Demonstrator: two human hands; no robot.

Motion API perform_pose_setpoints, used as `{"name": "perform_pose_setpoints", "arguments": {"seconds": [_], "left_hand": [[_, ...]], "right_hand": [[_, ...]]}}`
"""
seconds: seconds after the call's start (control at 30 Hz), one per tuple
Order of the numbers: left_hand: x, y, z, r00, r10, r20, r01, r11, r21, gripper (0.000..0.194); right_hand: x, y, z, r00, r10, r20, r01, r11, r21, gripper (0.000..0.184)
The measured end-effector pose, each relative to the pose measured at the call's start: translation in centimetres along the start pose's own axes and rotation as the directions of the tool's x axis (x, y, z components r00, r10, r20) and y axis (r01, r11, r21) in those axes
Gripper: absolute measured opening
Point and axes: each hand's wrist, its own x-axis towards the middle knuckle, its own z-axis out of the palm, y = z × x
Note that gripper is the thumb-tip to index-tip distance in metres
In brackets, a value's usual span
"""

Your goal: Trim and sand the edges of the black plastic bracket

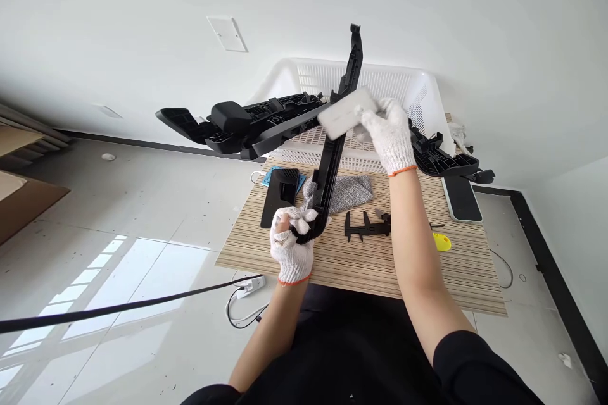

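My left hand [291,242], in a white knit glove, is closed round the lower end of a long black plastic part [338,139], which stands tilted up over the table. My right hand [390,131], also gloved, grips a pale grey rectangular block [342,112] and presses it against the part's upper half. The part's top end rises in front of a white basket.
A white perforated basket [422,98] sits at the back of the striped table [380,266], with several long black plastic parts [247,121] laid across it. On the table lie a black caliper [367,225], a grey glove [349,192], a black block [280,195], a phone [462,198] and a yellow item [442,241]. Cables run over the floor at left.
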Motion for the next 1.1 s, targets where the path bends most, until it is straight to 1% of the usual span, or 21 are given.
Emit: {"name": "perform_pose_setpoints", "arguments": {"seconds": [0.03, 0.07, 0.2, 0.23, 0.3, 0.33, 0.43, 0.47, 0.57, 0.6, 0.67, 0.7, 0.73, 0.8, 0.83, 0.87, 0.93, 0.97, 1.0, 1.03, 1.1], "left_hand": [[0.0, 0.0, 0.0, 1.000, 0.002, 0.000, -0.002, 1.000, 0.002, 0.040], [0.0, 0.0, 0.0, 1.000, 0.004, 0.000, -0.004, 1.000, 0.001, 0.040], [0.0, 0.0, -0.1, 1.000, -0.005, 0.010, 0.005, 1.000, -0.001, 0.038], [0.0, 0.1, -0.1, 1.000, -0.006, 0.012, 0.006, 1.000, -0.005, 0.038], [0.0, 0.1, -0.1, 1.000, -0.006, 0.012, 0.006, 1.000, -0.016, 0.037], [0.0, 0.1, -0.1, 1.000, -0.005, 0.011, 0.005, 1.000, -0.020, 0.037], [0.0, 0.2, 0.0, 1.000, -0.004, 0.013, 0.005, 1.000, -0.021, 0.035], [0.0, 0.2, 0.0, 1.000, -0.003, 0.014, 0.003, 1.000, -0.021, 0.035], [0.0, 0.2, 0.1, 1.000, 0.002, 0.007, -0.001, 0.999, -0.034, 0.036], [0.0, 0.2, 0.2, 1.000, 0.003, 0.002, -0.002, 0.999, -0.038, 0.036], [0.0, 0.1, 0.2, 1.000, 0.003, 0.002, -0.002, 0.999, -0.042, 0.037], [0.0, 0.1, 0.1, 1.000, 0.004, 0.008, -0.003, 0.999, -0.043, 0.037], [0.0, 0.1, 0.1, 1.000, 0.004, 0.016, -0.003, 0.999, -0.044, 0.037], [0.0, 0.1, 0.1, 1.000, 0.007, 0.024, -0.006, 0.999, -0.048, 0.036], [-0.1, 0.1, 0.1, 1.000, 0.008, 0.025, -0.006, 0.999, -0.049, 0.036], [-0.1, 0.1, 0.1, 1.000, 0.008, 0.023, -0.006, 0.999, -0.049, 0.036], [-0.1, 0.1, 0.1, 1.000, 0.005, 0.021, -0.004, 0.999, -0.050, 0.036], [0.0, 0.1, 0.1, 1.000, 0.005, 0.020, -0.004, 0.999, -0.050, 0.036], [0.0, 0.1, 0.1, 1.000, 0.004, 0.018, -0.003, 0.999, -0.050, 0.037], [0.0, 0.1, 0.1, 1.000, 0.005, 0.013, -0.004, 0.999, -0.049, 0.037], [0.0, 0.1, 0.1, 1.000, 0.006, 0.004, -0.005, 0.999, -0.048, 0.038]], "right_hand": [[0.0, 0.1, 0.0, 0.999, 0.015, 0.047, -0.014, 1.000, -0.024, 0.042], [0.0, 0.1, -0.1, 0.998, 0.018, 0.068, -0.015, 0.999, -0.036, 0.042], [0.2, 0.3, -0.1, 0.999, -0.025, -0.047, 0.024, 1.000, -0.012, 0.040], [0.2, 0.3, -0.1, 0.999, -0.015, -0.039, 0.015, 1.000, -0.017, 0.041], [0.4, 0.4, 0.0, 1.000, 0.014, 0.017, -0.014, 0.999, -0.032, 0.044], [0.5, 0.5, 0.0, 1.000, 0.017, 0.017, -0.017, 1.000, -0.025, 0.046], [0.9, 1.0, -0.1, 0.996, -0.028, -0.079, 0.032, 0.999, 0.042, 0.045], [1.0, 1.2, -0.1, 0.997, -0.044, -0.061, 0.047, 0.998, 0.049, 0.044], [1.1, 1.6, -0.3, 0.993, -0.075, 0.089, 0.077, 0.997, -0.013, 0.037], [1.1, 1.6, -0.3, 0.992, -0.097, 0.076, 0.100, 0.994, -0.036, 0.033], [1.1, 1.5, -0.3, 0.989, -0.142, -0.033, 0.140, 0.988, -0.061, 0.025], [1.0, 1.5, -0.3, 0.988, -0.144, -0.048, 0.141, 0.988, -0.061, 0.023], [1.0, 1.4, -0.2, 0.992, -0.129, -0.014, 0.128, 0.990, -0.064, 0.023], [0.9, 1.1, -0.1, 0.991, -0.086, 0.100, 0.095, 0.992, -0.086, 0.027], [0.9, 1.0, -0.1, 0.991, -0.075, 0.115, 0.087, 0.991, -0.100, 0.028], [0.8, 1.0, -0.1, 0.994, -0.075, 0.078, 0.084, 0.990, -0.114, 0.030], [0.8, 0.8, -0.2, 0.996, -0.077, -0.050, 0.070, 0.990, -0.122, 0.033], [0.7, 0.8, -0.3, 0.996, -0.070, -0.055, 0.063, 0.991, -0.119, 0.035], [0.6, 0.8, -0.4, 0.997, -0.071, -0.009, 0.069, 0.990, -0.125, 0.034], [0.6, 0.8, -0.6, 0.994, -0.081, 0.074, 0.091, 0.985, -0.144, 0.032], [0.5, 0.8, -0.8, 0.965, -0.107, 0.239, 0.156, 0.968, -0.196, 0.027]]}}
